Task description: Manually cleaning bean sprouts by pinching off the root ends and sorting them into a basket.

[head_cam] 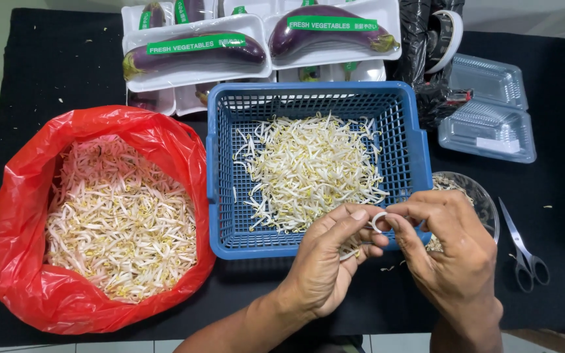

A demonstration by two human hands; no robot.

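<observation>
Left hand and right hand: fingertips of both pinched on one curled bean sprout, at the blue basket's near rim. Red bag of sprouts, left. White eggplant trays (green strip labels) behind. Clear clamshell boxes, scissors right.

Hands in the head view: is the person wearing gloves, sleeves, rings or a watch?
Neither. The left hand and right hand are bare, with no gloves, rings or watch visible. Both forearms are uncovered down to the frame edge, so no sleeves show. Fingernails are short and unpainted.
</observation>
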